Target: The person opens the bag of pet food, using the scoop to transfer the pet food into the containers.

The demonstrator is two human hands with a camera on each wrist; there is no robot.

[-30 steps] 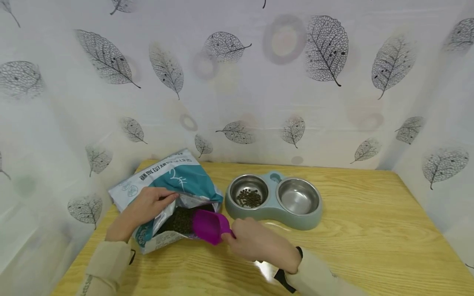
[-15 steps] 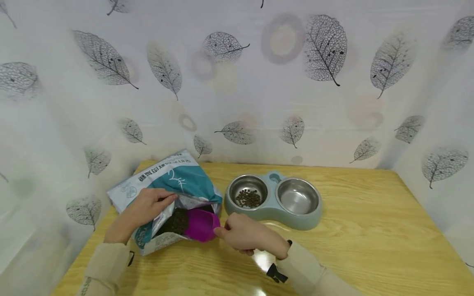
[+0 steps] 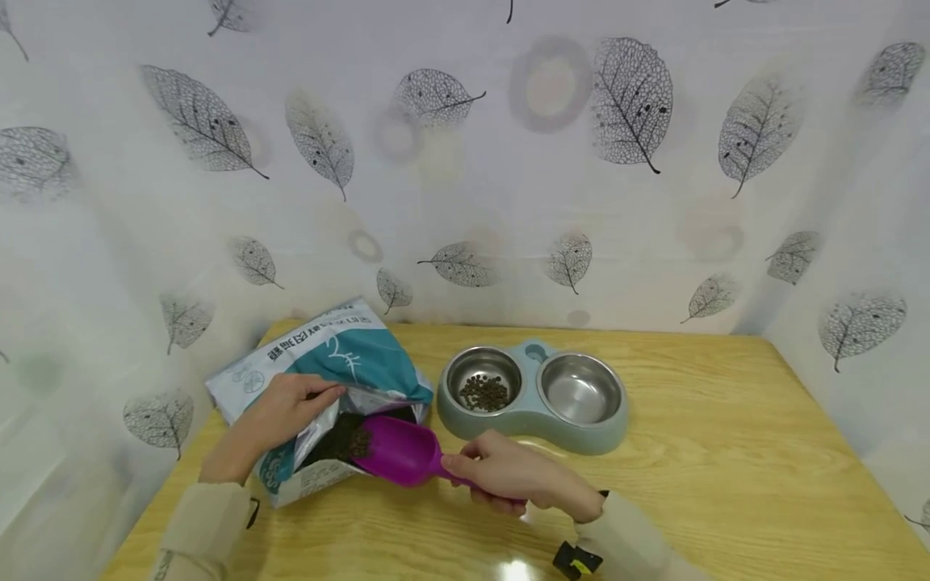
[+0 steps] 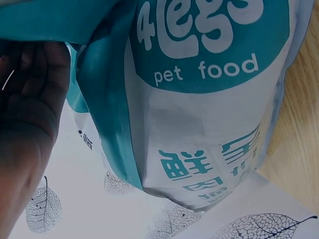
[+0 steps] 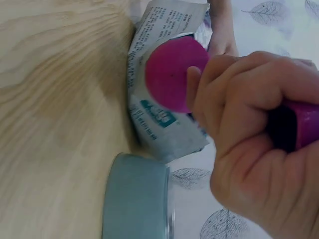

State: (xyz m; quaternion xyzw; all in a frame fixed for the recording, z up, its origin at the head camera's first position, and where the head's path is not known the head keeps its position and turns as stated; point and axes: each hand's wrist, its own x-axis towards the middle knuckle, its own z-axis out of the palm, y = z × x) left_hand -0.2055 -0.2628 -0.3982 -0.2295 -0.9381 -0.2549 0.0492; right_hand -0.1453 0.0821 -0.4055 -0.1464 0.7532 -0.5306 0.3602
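Note:
On its side at the table's left lies a teal and white pet food bag (image 3: 370,351), its mouth facing the front right. My left hand (image 3: 286,411) pinches the upper edge of that mouth and lifts it. Brown kibble (image 3: 337,440) shows inside. With fingers curled round the handle, my right hand (image 3: 508,468) holds a purple scoop (image 3: 403,452); the scoop's front end is in the bag mouth, with some kibble at its tip. In the right wrist view the scoop's round back (image 5: 172,74) faces the camera. The left wrist view shows the bag's printed front (image 4: 184,114).
Right of the bag stands a blue-grey double bowl stand (image 3: 534,403). Its left steel bowl (image 3: 465,363) has a little kibble in it; no kibble shows in the right steel bowl (image 3: 581,391). A leaf-patterned curtain (image 3: 508,186) hangs behind the wooden table (image 3: 726,452).
The scoop first went deeper into the bag, then drew back toward the right and front. My right hand moved with it. The left hand keeps its hold on the bag edge.

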